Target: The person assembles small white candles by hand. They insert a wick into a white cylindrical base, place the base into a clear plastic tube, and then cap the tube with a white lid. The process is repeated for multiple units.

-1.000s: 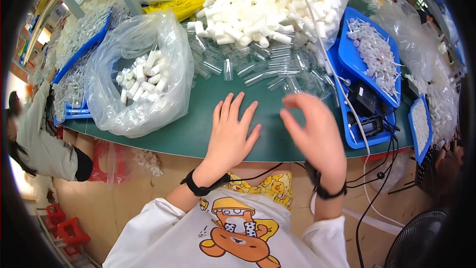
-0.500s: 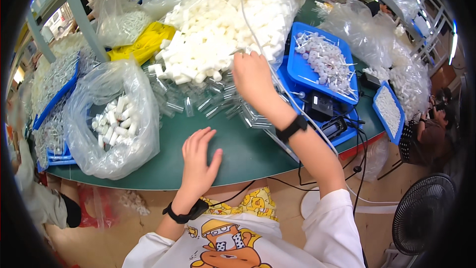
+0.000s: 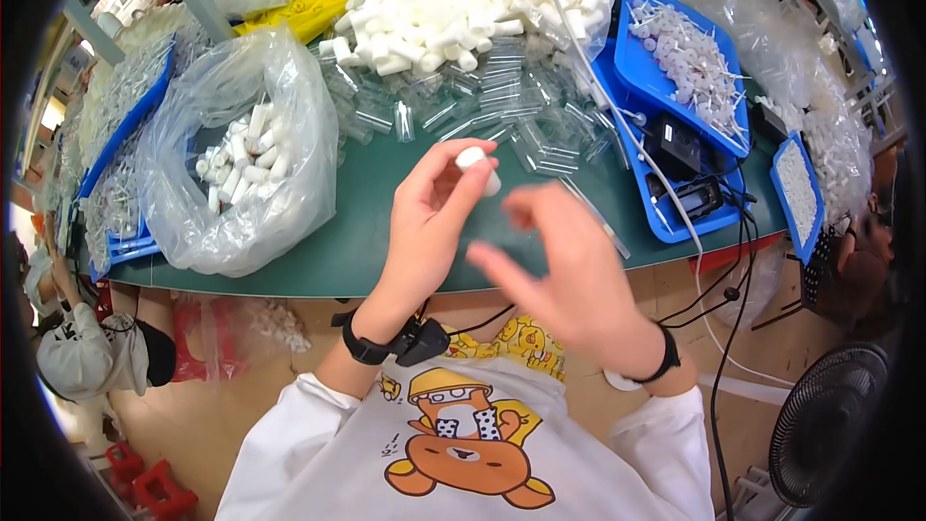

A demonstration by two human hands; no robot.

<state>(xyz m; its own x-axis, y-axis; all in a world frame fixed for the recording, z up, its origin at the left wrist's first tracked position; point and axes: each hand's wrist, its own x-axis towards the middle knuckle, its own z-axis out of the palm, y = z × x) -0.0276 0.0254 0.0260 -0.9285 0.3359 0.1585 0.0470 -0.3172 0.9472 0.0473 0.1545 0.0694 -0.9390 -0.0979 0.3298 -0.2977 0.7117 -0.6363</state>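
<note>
A short white plastic cylinder (image 3: 472,157) is pinched between the thumb and fingers of my left hand (image 3: 426,217), over the near part of the green table (image 3: 289,275). Just right of it, my right hand (image 3: 574,275) is apart from the cylinder, thumb and forefinger spread, partly smeared by motion, with nothing seen in it. Beyond both hands lie many clear plastic tubes (image 3: 502,82). Behind these rises a large heap of white cylinders (image 3: 434,24) in a clear bag. To the left, an open plastic bag (image 3: 285,232) has similar white pieces (image 3: 236,169) inside.
On the right are a blue tray (image 3: 627,29) of small translucent white parts, a black charger-like box (image 3: 673,143) and cables (image 3: 743,251). A white cord crosses the table's right side. Farther right stands a black fan (image 3: 830,425). Blue trays (image 3: 130,116) of clear parts fill the left edge.
My right hand has come back from the heap toward me and opened. My left hand has risen to the right and now grips a white cylinder. The view has tilted down.
</note>
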